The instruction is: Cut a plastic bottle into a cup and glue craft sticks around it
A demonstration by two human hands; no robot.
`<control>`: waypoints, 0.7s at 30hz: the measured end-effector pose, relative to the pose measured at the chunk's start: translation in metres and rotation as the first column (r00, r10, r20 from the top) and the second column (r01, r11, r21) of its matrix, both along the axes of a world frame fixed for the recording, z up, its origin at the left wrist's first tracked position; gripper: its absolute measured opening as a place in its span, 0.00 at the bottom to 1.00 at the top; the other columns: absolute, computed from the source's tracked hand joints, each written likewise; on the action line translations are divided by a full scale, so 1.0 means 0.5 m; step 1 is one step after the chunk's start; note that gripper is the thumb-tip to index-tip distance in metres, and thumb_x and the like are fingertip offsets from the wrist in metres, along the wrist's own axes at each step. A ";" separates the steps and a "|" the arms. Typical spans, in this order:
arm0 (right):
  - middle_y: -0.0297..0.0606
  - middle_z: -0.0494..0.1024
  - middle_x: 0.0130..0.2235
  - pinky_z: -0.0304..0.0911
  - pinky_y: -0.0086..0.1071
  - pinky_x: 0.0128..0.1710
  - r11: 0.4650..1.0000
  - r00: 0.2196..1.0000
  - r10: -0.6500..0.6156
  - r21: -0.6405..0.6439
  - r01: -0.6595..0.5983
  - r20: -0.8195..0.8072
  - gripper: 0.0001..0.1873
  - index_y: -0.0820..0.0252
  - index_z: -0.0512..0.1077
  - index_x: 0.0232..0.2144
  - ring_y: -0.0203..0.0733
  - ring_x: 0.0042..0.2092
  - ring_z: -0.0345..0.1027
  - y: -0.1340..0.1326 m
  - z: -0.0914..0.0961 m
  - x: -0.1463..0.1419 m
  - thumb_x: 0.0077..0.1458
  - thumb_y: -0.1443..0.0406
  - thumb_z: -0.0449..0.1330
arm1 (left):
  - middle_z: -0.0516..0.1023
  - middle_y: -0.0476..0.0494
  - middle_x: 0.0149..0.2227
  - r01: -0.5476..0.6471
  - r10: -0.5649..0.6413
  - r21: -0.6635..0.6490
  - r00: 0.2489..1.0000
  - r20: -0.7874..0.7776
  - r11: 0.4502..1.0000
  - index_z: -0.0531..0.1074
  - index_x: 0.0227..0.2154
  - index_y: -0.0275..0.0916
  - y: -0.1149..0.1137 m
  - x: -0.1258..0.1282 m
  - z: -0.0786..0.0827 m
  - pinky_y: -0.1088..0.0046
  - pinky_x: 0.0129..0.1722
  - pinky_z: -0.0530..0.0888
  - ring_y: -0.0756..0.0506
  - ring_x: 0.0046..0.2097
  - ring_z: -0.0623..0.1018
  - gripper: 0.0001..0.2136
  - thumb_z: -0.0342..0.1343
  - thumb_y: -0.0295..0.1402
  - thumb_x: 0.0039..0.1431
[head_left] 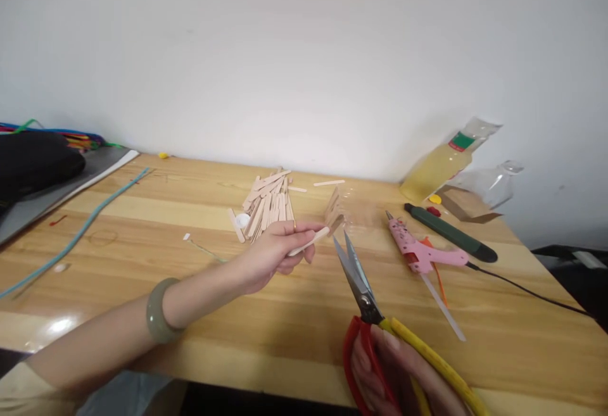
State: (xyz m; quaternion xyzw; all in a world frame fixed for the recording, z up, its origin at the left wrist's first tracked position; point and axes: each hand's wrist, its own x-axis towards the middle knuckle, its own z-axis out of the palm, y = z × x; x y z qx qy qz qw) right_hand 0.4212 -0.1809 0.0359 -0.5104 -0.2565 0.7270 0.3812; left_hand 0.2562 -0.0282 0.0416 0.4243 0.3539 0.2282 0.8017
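My left hand (275, 252) is closed on a pale wooden craft stick (311, 241), pinching it so that its free end points right. A grey-green bangle (159, 310) sits on that wrist. My right hand (403, 378) grips the red and yellow handles of a pair of scissors (363, 292) at the bottom edge. The scissor blades are slightly parted and their tips point up toward the stick's free end, a little apart from it. Behind the left hand lies a heap of more craft sticks (268, 204) on the wooden table (142, 258).
A pink glue gun (420, 251) with a black cord lies right of the scissors, beside a dark green tool (449, 232). A bottle of yellow liquid (439, 166) lies at the back right. A blue pipe cleaner (78, 232) and a black object (33, 159) are at the left.
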 end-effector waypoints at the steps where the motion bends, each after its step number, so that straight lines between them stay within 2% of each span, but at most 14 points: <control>1: 0.27 0.58 0.15 0.48 0.24 0.17 1.000 0.999 0.028 -0.005 -0.028 -0.039 0.24 0.60 0.64 0.20 0.28 0.16 0.48 0.001 -0.001 0.000 0.56 0.48 0.50 | 0.67 0.52 0.20 0.001 -0.001 0.000 1.000 -0.005 1.000 0.70 0.45 0.32 -0.001 0.002 -0.003 0.79 0.16 0.42 0.61 0.15 0.50 0.16 0.54 0.33 0.54; 3: 0.26 0.56 0.14 0.44 0.25 0.16 0.996 0.990 0.085 -0.003 -0.086 -0.111 0.25 0.60 0.64 0.21 0.28 0.15 0.45 0.002 -0.008 0.001 0.57 0.47 0.46 | 0.67 0.52 0.20 0.004 -0.004 -0.004 1.000 -0.011 1.000 0.70 0.45 0.31 -0.002 0.006 -0.008 0.79 0.16 0.42 0.61 0.15 0.50 0.16 0.54 0.32 0.54; 7: 0.27 0.57 0.15 0.44 0.25 0.15 0.994 0.972 0.106 -0.019 -0.112 -0.212 0.24 0.59 0.64 0.22 0.28 0.15 0.45 0.003 -0.023 0.006 0.56 0.47 0.47 | 0.67 0.52 0.20 0.001 -0.002 -0.013 1.000 -0.013 1.000 0.71 0.44 0.30 -0.001 0.006 -0.013 0.80 0.16 0.42 0.61 0.15 0.51 0.16 0.54 0.32 0.53; 14: 0.27 0.57 0.15 0.45 0.27 0.17 0.987 0.964 0.146 -0.035 -0.158 -0.222 0.25 0.58 0.63 0.22 0.28 0.15 0.46 0.010 -0.012 0.010 0.54 0.44 0.48 | 0.67 0.52 0.21 0.032 -0.031 0.057 0.999 -0.031 0.998 0.72 0.45 0.33 0.009 -0.006 -0.030 0.80 0.15 0.44 0.60 0.16 0.51 0.16 0.52 0.32 0.55; 17: 0.26 0.56 0.15 0.43 0.26 0.15 0.976 0.938 0.141 -0.113 -0.185 -0.316 0.25 0.57 0.64 0.23 0.28 0.15 0.43 0.017 -0.003 0.007 0.52 0.42 0.49 | 0.66 0.53 0.20 0.059 -0.038 0.210 0.994 -0.104 0.976 0.73 0.46 0.34 0.017 -0.013 -0.044 0.80 0.16 0.47 0.59 0.16 0.52 0.16 0.52 0.33 0.55; 19: 0.25 0.55 0.15 0.42 0.25 0.15 0.967 0.915 0.135 -0.150 -0.205 -0.380 0.26 0.57 0.64 0.24 0.28 0.15 0.42 0.020 0.000 0.005 0.53 0.43 0.47 | 0.67 0.53 0.20 0.099 -0.021 0.383 0.979 -0.203 0.918 0.74 0.45 0.35 0.022 -0.018 -0.051 0.80 0.17 0.51 0.57 0.18 0.55 0.16 0.52 0.35 0.56; 21: 0.25 0.54 0.15 0.41 0.24 0.15 0.960 0.892 0.132 -0.169 -0.224 -0.433 0.26 0.58 0.64 0.24 0.28 0.15 0.42 0.021 0.001 0.005 0.54 0.43 0.45 | 0.72 0.50 0.23 0.147 0.014 0.527 0.957 -0.289 0.837 0.74 0.44 0.36 0.023 -0.022 -0.054 0.79 0.20 0.58 0.55 0.21 0.61 0.16 0.53 0.37 0.55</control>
